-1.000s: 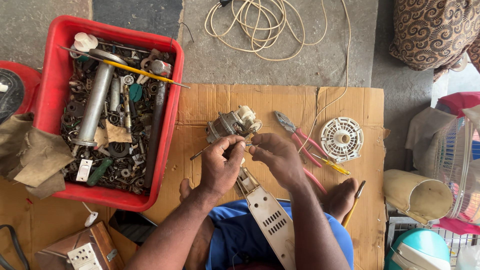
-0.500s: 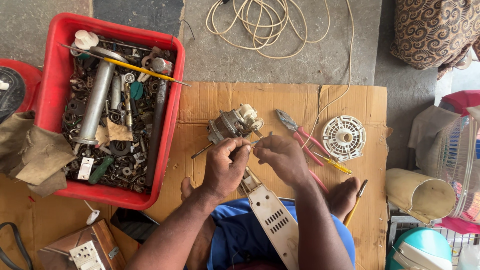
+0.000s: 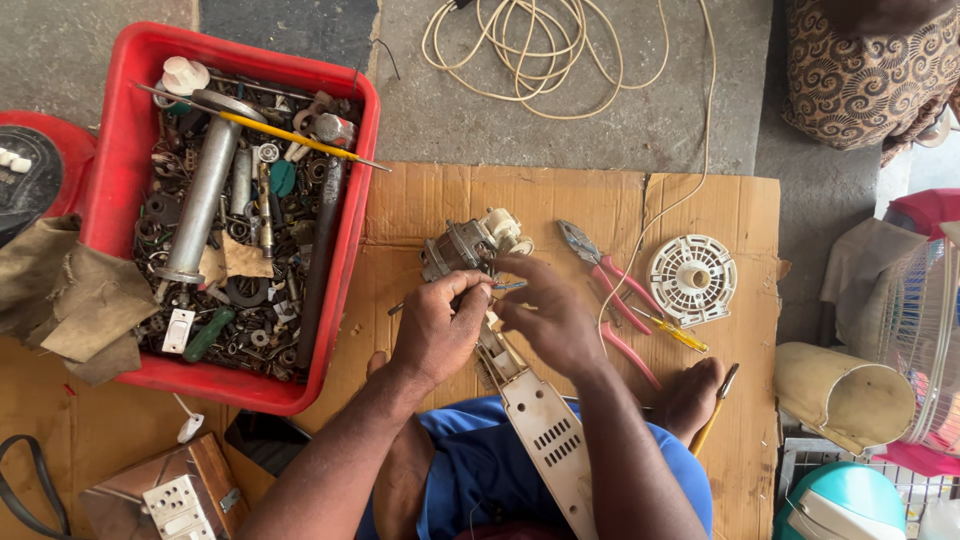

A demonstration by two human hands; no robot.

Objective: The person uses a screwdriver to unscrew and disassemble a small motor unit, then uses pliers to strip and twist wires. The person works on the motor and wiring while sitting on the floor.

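A small grey fan motor (image 3: 468, 245) with a white gear part on its end lies on the cardboard sheet (image 3: 560, 195). My left hand (image 3: 438, 325) is closed just below the motor, pinching thin wires. Close on its right, my right hand (image 3: 548, 312) pinches a thin wire end near the motor too. A cream plastic housing with vent slots (image 3: 545, 430) rests between my legs, under both hands.
A red crate (image 3: 118, 160) of metal scrap, bolts and a yellow-handled screwdriver stands at left. Pink-handled pliers (image 3: 610, 285), a white round fan grille part (image 3: 693, 277) and a coiled cream cable (image 3: 545, 50) lie to the right and behind. A fan guard (image 3: 925, 340) is at far right.
My hands have shifted slightly on the wires beside the motor; the right hand's fingers have drawn nearer the left hand. The motor has stayed in place.
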